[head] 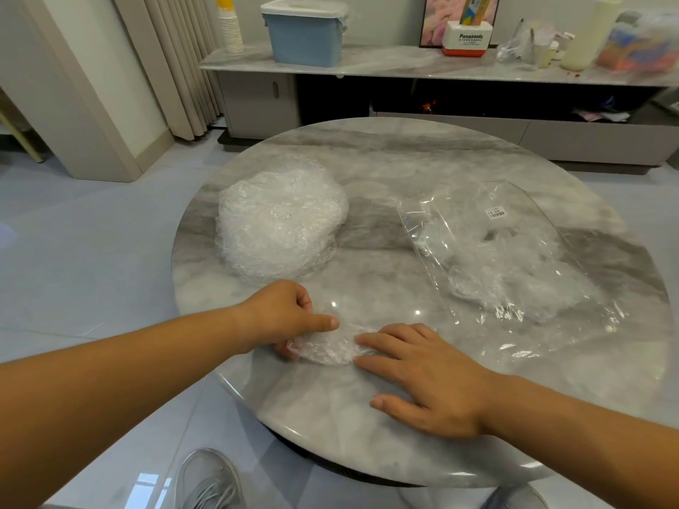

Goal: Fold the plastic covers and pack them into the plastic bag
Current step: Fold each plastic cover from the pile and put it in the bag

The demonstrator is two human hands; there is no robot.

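A person is leaning over a round marble counter [404, 159], both bare forearms reaching in from the near edge. The left hand [283, 314] is pinching one crumpled plastic cover [327, 347] lying close to the counter's near rim: its index finger is stretching over the top of the film, its thumb is showing underneath, and the other fingers are curling in. The right hand [430, 376] is lying flat on the marble with fingers straight and spread, holding nothing; its fingertips are pressing on the cover's right edge, and its thumb is resting on bare stone.

Farther back on the left, a pile of plastic covers [279, 222] is sitting in a loose white mound, well apart from the hands. On the right, a clear plastic bag [496, 251] is lying flat with its mouth towards the near side; bunched covers are showing inside it, and a small barcode label [496, 213] is sticking to its upper face.

Behind the counter, a low cabinet [404, 64] is carrying a blue lidded box [305, 34], a stack of paper cups [230, 31] and a white and red Panasonic box [466, 40]. A grey shoe [209, 479] is showing on the tiled floor below
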